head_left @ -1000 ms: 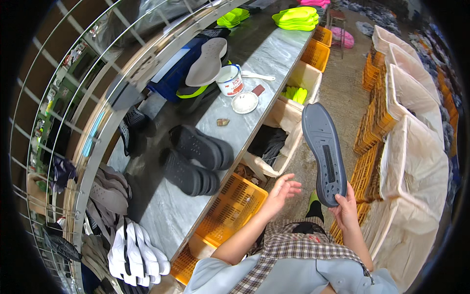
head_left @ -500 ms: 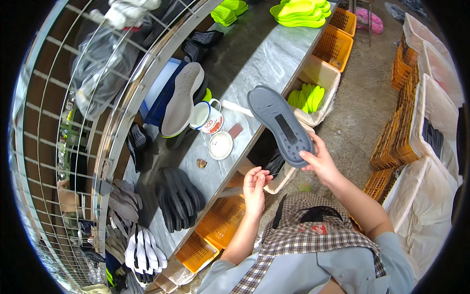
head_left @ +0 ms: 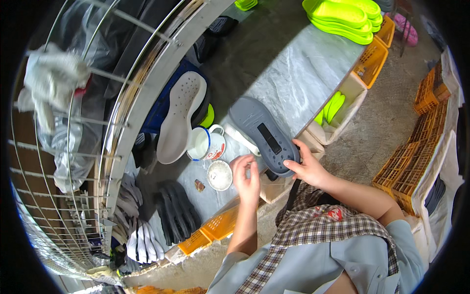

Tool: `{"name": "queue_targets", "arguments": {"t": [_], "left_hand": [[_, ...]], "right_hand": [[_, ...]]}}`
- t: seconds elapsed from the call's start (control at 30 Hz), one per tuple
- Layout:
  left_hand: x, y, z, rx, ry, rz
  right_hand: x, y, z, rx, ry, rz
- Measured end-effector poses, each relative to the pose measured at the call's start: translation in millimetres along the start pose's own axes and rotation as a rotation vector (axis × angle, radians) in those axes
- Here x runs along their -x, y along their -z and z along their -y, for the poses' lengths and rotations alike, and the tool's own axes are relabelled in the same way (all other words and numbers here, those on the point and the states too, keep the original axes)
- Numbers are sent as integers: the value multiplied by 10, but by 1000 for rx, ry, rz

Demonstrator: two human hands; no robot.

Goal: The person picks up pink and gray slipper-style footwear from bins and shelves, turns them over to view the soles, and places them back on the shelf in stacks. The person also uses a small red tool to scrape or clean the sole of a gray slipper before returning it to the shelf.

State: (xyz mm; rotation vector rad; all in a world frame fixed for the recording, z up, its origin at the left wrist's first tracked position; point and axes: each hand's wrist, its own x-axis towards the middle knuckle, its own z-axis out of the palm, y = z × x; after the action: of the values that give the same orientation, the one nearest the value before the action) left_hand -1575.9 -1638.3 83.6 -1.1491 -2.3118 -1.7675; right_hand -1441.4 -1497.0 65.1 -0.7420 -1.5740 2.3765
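A dark grey shoe sole [head_left: 254, 128] with a black rectangular patch and small dimples is tilted over the table edge. My right hand [head_left: 306, 166] is closed round its heel end, thumb on the dimpled face. My left hand [head_left: 246, 179] is beside the sole, apart from it, fingers curled together; anything in them is too small to make out. Near that hand stand a small round dish [head_left: 219, 175] with whitish contents and a white enamel mug [head_left: 208, 143] with a blue rim. A white handle-like strip [head_left: 241, 137] lies partly behind the sole.
A pale sole [head_left: 182, 117] lies beyond the mug. Black soles [head_left: 177, 210] and bright yellow-green soles [head_left: 342, 19] are stacked on the grey table [head_left: 298, 83]. A wire rack [head_left: 105, 112] borders the left. Orange crates [head_left: 370, 61] and a lined bin [head_left: 350, 108] stand beside the table.
The sole and my right hand have moved left, toward the mug and over the table edge. My left hand has moved slightly left and up; the thin thing at its fingertips no longer shows.
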Motion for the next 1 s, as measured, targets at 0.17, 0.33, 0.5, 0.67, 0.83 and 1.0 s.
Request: {"name": "queue_targets", "arguments": {"t": [0.17,0.33,0.5,0.67,0.83,1.0], "left_hand": [[-841,486,37,-906,-239,-146],[-1845,674,340,-1532,-76,-77],[-2180,982,304,-1619,196,58],[-1945,1683,-9,-1678,91,-19],[-1402,2234,-323,-1656,29,-149],[-920,2621,-619,-1602,426,-165]], "right_hand": [[-204,211,39,48,-125,343],[-338,572,174,256,-82,522],[-427,1039,543,354,89,546],[-960,974,855,326,163,539],[-1683,278,949,252,308,461],[-2415,-673,948,204,249,238]]}}
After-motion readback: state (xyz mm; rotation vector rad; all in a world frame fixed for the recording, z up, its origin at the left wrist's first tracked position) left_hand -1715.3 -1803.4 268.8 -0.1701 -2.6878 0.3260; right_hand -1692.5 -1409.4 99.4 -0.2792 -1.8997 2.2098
